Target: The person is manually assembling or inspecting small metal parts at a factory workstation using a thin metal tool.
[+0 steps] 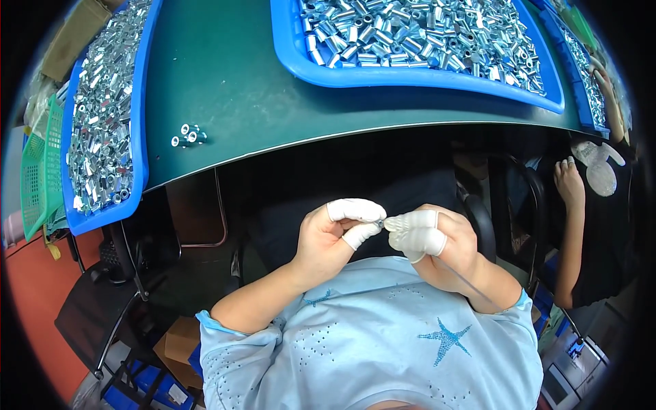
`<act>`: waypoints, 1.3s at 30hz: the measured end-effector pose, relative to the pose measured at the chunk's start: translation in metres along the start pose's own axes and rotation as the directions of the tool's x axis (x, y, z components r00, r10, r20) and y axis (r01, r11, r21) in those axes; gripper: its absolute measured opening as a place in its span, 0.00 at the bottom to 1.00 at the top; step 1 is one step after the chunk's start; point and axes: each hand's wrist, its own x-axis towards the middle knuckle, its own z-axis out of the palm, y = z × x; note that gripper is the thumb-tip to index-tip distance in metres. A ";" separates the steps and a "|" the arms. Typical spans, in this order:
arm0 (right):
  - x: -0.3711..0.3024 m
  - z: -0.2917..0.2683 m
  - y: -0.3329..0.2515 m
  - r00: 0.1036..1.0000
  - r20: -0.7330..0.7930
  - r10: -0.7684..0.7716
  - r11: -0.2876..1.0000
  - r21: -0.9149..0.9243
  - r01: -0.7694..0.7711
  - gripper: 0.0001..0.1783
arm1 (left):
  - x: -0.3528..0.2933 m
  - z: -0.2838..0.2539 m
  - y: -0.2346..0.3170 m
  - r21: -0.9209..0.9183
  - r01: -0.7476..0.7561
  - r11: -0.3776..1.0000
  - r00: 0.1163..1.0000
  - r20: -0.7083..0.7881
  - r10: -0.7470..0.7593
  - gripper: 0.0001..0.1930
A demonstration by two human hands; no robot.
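Note:
In front of my chest, both hands meet with fingertips pinched together. White finger covers sit on the thumb and fingers of my left hand [331, 236] and on those of my right hand [437, 239]. Between the fingertips a small dark metal piece [381, 223] barely shows; the fingers hide most of it. A thin grey rod-like line [468, 281] runs along my right wrist, and I cannot tell whether the hand holds it. On the green table [225, 89], several loose silver metal sleeves [189, 135] lie in a small group near the edge.
A large blue tray [410, 77] full of metal sleeves stands ahead, another blue tray [139, 137] at left. A green basket [37, 178] is beyond it. At right, a co-worker's arm [572, 205] is near chairs. A black chair [92, 318] stands at lower left.

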 end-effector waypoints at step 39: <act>0.003 -0.020 -0.008 0.971 -0.138 -0.197 0.979 0.023 0.202 0.08 | 0.007 0.027 0.032 0.313 -0.127 0.941 0.991 -0.007 0.137 0.10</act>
